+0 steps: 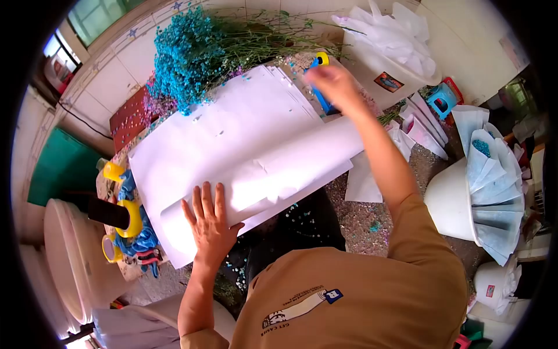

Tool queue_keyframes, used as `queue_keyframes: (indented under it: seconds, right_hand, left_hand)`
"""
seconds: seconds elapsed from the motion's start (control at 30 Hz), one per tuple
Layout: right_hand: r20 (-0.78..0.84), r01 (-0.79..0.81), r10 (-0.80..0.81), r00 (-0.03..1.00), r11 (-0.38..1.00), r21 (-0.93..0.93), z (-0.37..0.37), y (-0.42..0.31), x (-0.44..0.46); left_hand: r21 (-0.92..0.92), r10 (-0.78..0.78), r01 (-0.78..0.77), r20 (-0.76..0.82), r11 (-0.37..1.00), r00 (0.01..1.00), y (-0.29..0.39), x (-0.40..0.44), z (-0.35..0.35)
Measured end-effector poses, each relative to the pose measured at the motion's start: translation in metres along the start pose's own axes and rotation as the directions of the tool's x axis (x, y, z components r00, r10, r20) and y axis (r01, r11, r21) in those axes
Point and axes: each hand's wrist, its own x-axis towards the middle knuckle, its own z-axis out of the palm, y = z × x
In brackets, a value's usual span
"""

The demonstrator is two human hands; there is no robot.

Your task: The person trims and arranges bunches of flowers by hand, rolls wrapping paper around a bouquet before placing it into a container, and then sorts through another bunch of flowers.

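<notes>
My left hand (pixel 210 220) lies flat with its fingers spread on the near left part of a white paper sheet (pixel 264 168) that is curled or folded over. Beneath it spreads a stack of large white paper sheets (pixel 232 119). My right hand (pixel 336 86) is at a blue tape dispenser (pixel 323 102) with a yellow tape roll (pixel 322 58) at the table's far right. Motion smears its fingers, so I cannot see whether they hold any tape. Turquoise baby's breath (pixel 189 55) lies beyond the paper, its green stems (pixel 267 41) pointing right.
Left of the paper are yellow tape rolls (pixel 132 218), a dark phone (pixel 108 213) and blue ribbon (pixel 146 237). A white bucket (pixel 447 200) with wrapped bundles (pixel 494 192) stands right. Another white tub (pixel 378 64) is at the back. Large pale bins (pixel 75 262) stand at left.
</notes>
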Motion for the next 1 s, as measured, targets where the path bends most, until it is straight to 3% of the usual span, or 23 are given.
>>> queue_keyframes:
  seconds: [0.03,0.07,0.1,0.17,0.2,0.27,0.3,0.4,0.43,0.53,0.63,0.7,0.73,0.77,0.8,0.87,0.9,0.93,0.97,1.0]
  right_hand:
    - [-0.114,-0.076,0.078,0.990,0.997,0.026,-0.027,0.026,0.025]
    - [-0.257,-0.096,0.066,0.964,0.990,-0.107,-0.052,0.063,0.047]
    - [-0.315,-0.299,0.240,0.918,0.942,-0.153,-0.064,0.068,0.048]
    - [-0.255,-0.429,0.372,0.893,0.873,-0.230,-0.081,0.116,0.065]
    - [-0.261,-0.428,0.369,0.892,0.875,-0.225,-0.083,0.121,0.068]
    - [-0.038,-0.459,0.457,0.888,0.881,-0.113,-0.079,0.121,0.065]
    - [-0.038,-0.464,0.463,0.886,0.879,-0.110,-0.079,0.122,0.062]
    - [-0.336,-0.241,0.261,0.905,0.965,0.099,-0.064,0.060,0.019]
    - [-0.331,-0.245,0.262,0.906,0.965,0.094,-0.062,0.063,0.008]
    - [-0.147,-0.484,0.532,0.834,0.833,0.268,-0.070,0.100,-0.026]
    - [-0.214,-0.528,0.574,0.791,0.816,0.237,-0.053,0.109,-0.033]
    - [-0.116,-0.553,0.570,0.813,0.820,0.147,-0.067,0.125,-0.022]
    - [-0.216,-0.513,0.466,0.858,0.800,-0.312,-0.069,0.115,-0.020]
    - [-0.243,-0.397,0.325,0.914,0.586,-0.706,-0.070,0.112,-0.014]
    - [-0.102,-0.175,0.158,0.982,0.565,-0.806,-0.082,0.129,-0.013]
    - [-0.115,-0.248,0.248,0.962,0.615,-0.748,-0.097,0.096,-0.018]
    - [-0.210,-0.180,0.046,0.977,0.711,-0.680,-0.093,0.076,-0.021]
    - [-0.242,-0.150,-0.023,0.970,0.727,-0.670,-0.079,0.030,-0.031]
    - [-0.249,-0.302,0.232,0.940,0.907,-0.295,-0.066,0.008,-0.041]
    - [-0.094,-0.194,0.183,0.979,0.973,-0.127,-0.034,-0.042,-0.067]
  left_hand:
    - [0.005,0.006,-0.005,-0.006,1.000,1.000,0.000,0.000,0.001]
    - [0.011,0.017,-0.017,-0.009,1.000,1.000,0.001,0.000,0.001]
    - [0.020,0.020,-0.020,-0.013,1.000,1.000,0.002,-0.001,0.001]
    - [0.034,0.032,-0.031,-0.026,0.999,0.999,0.004,0.001,0.000]
    - [0.044,0.022,-0.022,-0.016,0.999,1.000,0.005,0.001,-0.001]
    - [0.054,0.018,-0.017,-0.013,0.998,1.000,0.005,-0.001,0.001]
    - [0.055,0.020,-0.020,-0.006,0.998,1.000,0.005,-0.002,0.001]
    - [0.048,0.031,-0.029,-0.026,0.998,0.999,0.003,-0.003,0.003]
    - [0.039,0.034,-0.033,-0.043,0.999,0.998,0.002,-0.003,0.004]
    - [0.016,0.044,-0.044,-0.056,0.999,0.997,0.001,-0.006,0.007]
    - [0.005,0.044,-0.044,-0.075,0.999,0.996,-0.001,-0.004,0.008]
    - [0.000,0.042,-0.042,-0.074,0.999,0.996,-0.002,-0.009,0.009]
    - [-0.008,0.036,-0.037,-0.063,0.999,0.997,-0.002,-0.008,0.008]
    - [-0.015,0.021,-0.021,-0.053,1.000,0.998,-0.003,-0.007,0.007]
    - [-0.034,0.030,-0.033,-0.076,0.999,0.997,-0.003,-0.006,0.005]
    - [-0.057,0.053,-0.058,-0.095,0.997,0.994,-0.008,-0.009,0.007]
    - [-0.071,0.038,-0.046,-0.103,0.996,0.994,-0.010,-0.007,0.009]
    - [-0.082,0.028,-0.039,-0.140,0.996,0.990,-0.013,-0.005,0.012]
    - [-0.091,0.042,-0.057,-0.150,0.994,0.988,-0.013,-0.009,0.015]
    - [-0.097,0.037,-0.050,-0.135,0.994,0.990,-0.014,-0.011,0.016]
